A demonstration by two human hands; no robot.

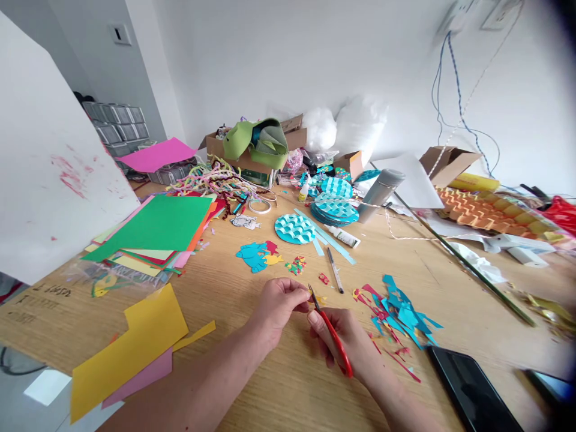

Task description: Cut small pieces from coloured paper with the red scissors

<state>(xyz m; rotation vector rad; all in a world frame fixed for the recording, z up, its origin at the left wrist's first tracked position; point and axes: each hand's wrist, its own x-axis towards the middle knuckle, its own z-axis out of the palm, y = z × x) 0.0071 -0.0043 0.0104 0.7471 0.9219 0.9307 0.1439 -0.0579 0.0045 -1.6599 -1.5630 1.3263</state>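
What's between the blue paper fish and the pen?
In the head view: a red cutout, a yellow cutout, a little heap of colourful bits, then a small red piece.

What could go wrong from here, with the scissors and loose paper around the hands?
The red-handled scissors in the right hand are very close to the fingers of the left hand, so a slip might nick one. The tiny colored paper pieces lie loose just beyond the left hand and could be scattered by a brush of it.
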